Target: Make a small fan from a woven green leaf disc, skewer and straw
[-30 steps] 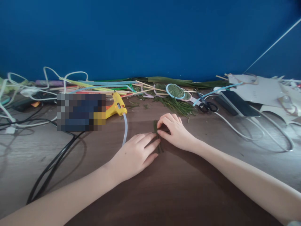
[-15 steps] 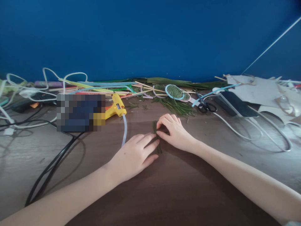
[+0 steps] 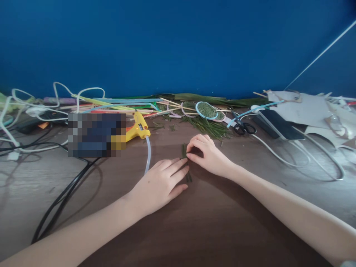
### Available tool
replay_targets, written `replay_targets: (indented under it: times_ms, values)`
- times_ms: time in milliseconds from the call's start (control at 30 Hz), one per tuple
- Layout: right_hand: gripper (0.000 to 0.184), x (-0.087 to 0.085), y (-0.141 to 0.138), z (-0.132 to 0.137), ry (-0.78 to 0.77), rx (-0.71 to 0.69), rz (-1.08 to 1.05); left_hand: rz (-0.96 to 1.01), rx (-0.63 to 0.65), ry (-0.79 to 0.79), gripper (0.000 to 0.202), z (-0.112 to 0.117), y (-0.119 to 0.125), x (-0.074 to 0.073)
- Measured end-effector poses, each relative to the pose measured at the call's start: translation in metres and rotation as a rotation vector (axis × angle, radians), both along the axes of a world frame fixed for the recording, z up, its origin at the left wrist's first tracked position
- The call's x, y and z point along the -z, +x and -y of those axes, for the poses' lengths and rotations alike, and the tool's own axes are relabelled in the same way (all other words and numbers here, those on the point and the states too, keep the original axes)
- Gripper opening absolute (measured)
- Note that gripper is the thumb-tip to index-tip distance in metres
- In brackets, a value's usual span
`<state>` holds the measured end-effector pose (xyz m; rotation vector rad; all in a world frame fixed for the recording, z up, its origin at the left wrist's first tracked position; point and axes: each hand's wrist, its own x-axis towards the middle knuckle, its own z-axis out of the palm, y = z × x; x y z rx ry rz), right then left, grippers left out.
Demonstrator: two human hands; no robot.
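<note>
A short bundle of dark green leaf strips [image 3: 184, 150] lies on the brown table [image 3: 194, 230], running away from me. My left hand [image 3: 160, 183] lies flat beside it with fingers stretched out, the fingertips pressing on the strips' middle. My right hand [image 3: 207, 154] is curled over the strips from the right, thumb and fingers pinched on them near their far end. Part of the bundle is hidden under both hands.
A yellow glue gun [image 3: 137, 128] with a clear glue stick lies left of the hands. Behind are coloured straws [image 3: 111, 104], cut green needles [image 3: 211, 126], a green-filled ring [image 3: 206, 109], black scissors [image 3: 244, 128], a phone [image 3: 278, 124], white and black cables [image 3: 63, 196], and cardboard pieces [image 3: 306, 105].
Almost nothing has changed. My right fingers have shifted slightly on the strips; both hands stay in the same place.
</note>
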<state>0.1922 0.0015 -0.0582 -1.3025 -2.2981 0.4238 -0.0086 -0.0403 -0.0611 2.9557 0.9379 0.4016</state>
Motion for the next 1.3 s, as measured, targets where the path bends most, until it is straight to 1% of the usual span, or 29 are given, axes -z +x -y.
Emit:
replay_targets:
  times_ms: [67, 100, 200, 267, 333, 367, 433, 500, 700, 800, 1000, 1167, 1300]
  values:
    - [0.005, 0.001, 0.006, -0.007, 0.038, 0.056, -0.026, -0.001, 0.0, -0.005, 0.039, 0.0, 0.0, 0.0]
    - [0.007, 0.001, 0.011, -0.012, 0.069, 0.107, -0.033, 0.0, 0.0, -0.006, 0.039, 0.0, 0.0, 0.001]
    - [0.007, 0.005, 0.028, -0.027, 0.19, 0.322, -0.021, 0.011, 0.0, -0.002, 0.038, 0.001, 0.0, 0.002]
    - [0.006, 0.008, 0.039, -0.036, 0.259, 0.461, 0.031, 0.018, 0.001, 0.005, 0.038, 0.002, -0.001, 0.001]
    - [0.01, 0.01, 0.048, -0.043, 0.275, 0.527, 0.089, 0.022, 0.001, 0.012, 0.038, 0.002, -0.001, 0.001]
    - [0.014, 0.011, 0.051, -0.045, 0.262, 0.534, 0.107, 0.022, 0.002, 0.013, 0.037, 0.002, -0.001, 0.001]
    - [0.019, 0.012, 0.055, -0.048, 0.214, 0.524, 0.101, 0.019, 0.003, 0.012, 0.037, 0.002, -0.001, 0.0]
    - [0.02, 0.01, 0.057, -0.05, 0.165, 0.51, 0.048, 0.016, 0.003, 0.009, 0.038, 0.001, -0.001, 0.0]
    - [0.012, 0.002, 0.059, -0.051, 0.087, 0.52, -0.124, 0.019, 0.001, 0.007, 0.038, 0.0, 0.0, 0.002]
    - [0.012, -0.001, 0.059, -0.05, 0.039, 0.489, -0.194, 0.022, 0.002, 0.01, 0.038, 0.001, -0.001, 0.003]
    - [0.013, -0.007, 0.048, -0.044, -0.024, 0.294, -0.241, 0.032, 0.004, 0.024, 0.038, 0.001, 0.0, 0.002]
    - [0.011, -0.007, 0.027, -0.03, -0.03, 0.166, -0.234, 0.028, 0.006, 0.035, 0.039, 0.002, 0.001, 0.002]
    - [0.009, -0.006, 0.01, -0.017, -0.061, -0.002, -0.231, 0.019, 0.004, 0.024, 0.04, 0.003, 0.0, 0.002]
